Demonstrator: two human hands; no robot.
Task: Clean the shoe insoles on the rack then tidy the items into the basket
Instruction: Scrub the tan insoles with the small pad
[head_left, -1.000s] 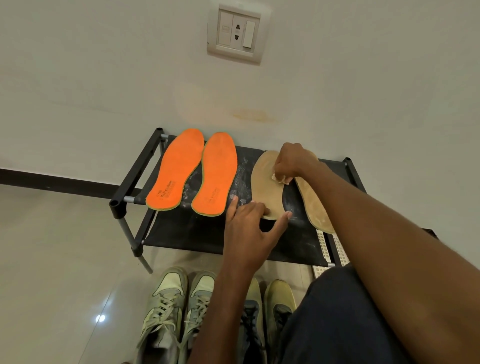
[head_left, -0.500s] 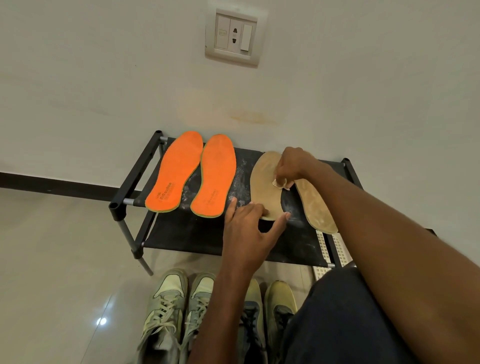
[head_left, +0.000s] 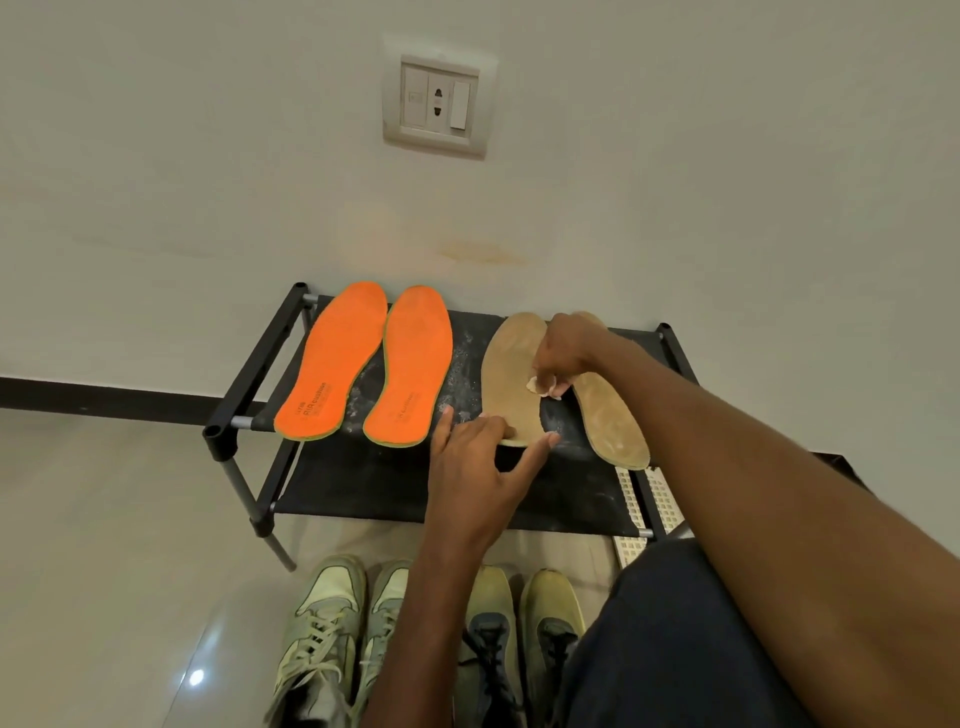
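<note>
tan insole on rack, l hand fingers spread pinning heel, r hand pinching wipe mid-insole

we've got two orange insoles flat, rack left | two tan insoles dusty, right | white basket beside rack

The near strip of the rack lies bare for passing, while orange insoles fill the far left, tan insoles the right, and shoes crowd the floor below.
</note>
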